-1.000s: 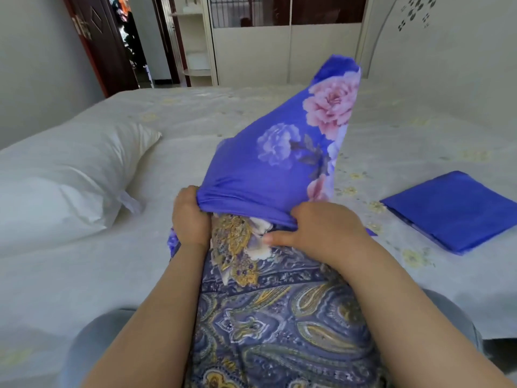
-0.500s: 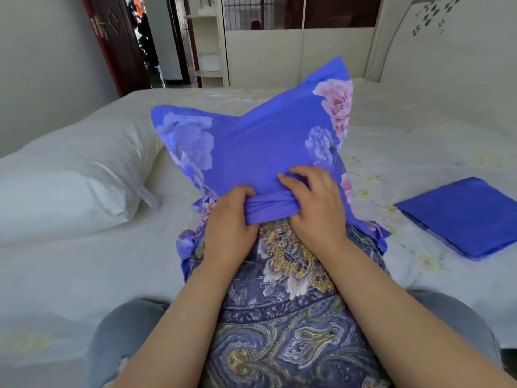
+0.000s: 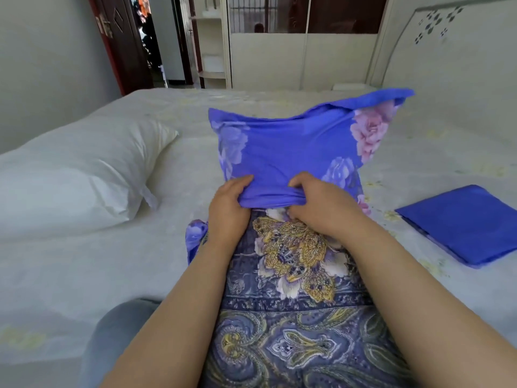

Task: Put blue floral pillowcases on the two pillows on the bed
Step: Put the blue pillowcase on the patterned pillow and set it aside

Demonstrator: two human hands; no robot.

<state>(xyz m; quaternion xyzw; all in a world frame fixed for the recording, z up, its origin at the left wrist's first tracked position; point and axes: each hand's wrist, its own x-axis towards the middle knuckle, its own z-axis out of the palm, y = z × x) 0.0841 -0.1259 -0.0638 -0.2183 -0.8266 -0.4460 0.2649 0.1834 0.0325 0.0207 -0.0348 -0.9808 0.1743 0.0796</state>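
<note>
White bed sheet (image 3: 84, 275) with faint yellow flowers; dark red door (image 3: 123, 43) back left, cream headboard (image 3: 447, 65) right. No legible writing. Left to right: one bare white pillow (image 3: 70, 177); one paisley pillow (image 3: 293, 303), blue floral pillowcase (image 3: 293, 152) over its far end; left hand (image 3: 228, 208) and right hand (image 3: 321, 203) both gripping its bunched hem; one folded blue pillowcase (image 3: 461, 222).

The pillowcase (image 3: 282, 158) hides the far end of the patterned pillow (image 3: 293, 275), whose near end runs off the bottom edge. The white pillow (image 3: 70, 180) and folded pillowcase (image 3: 461, 222) are cut off at the sides.
</note>
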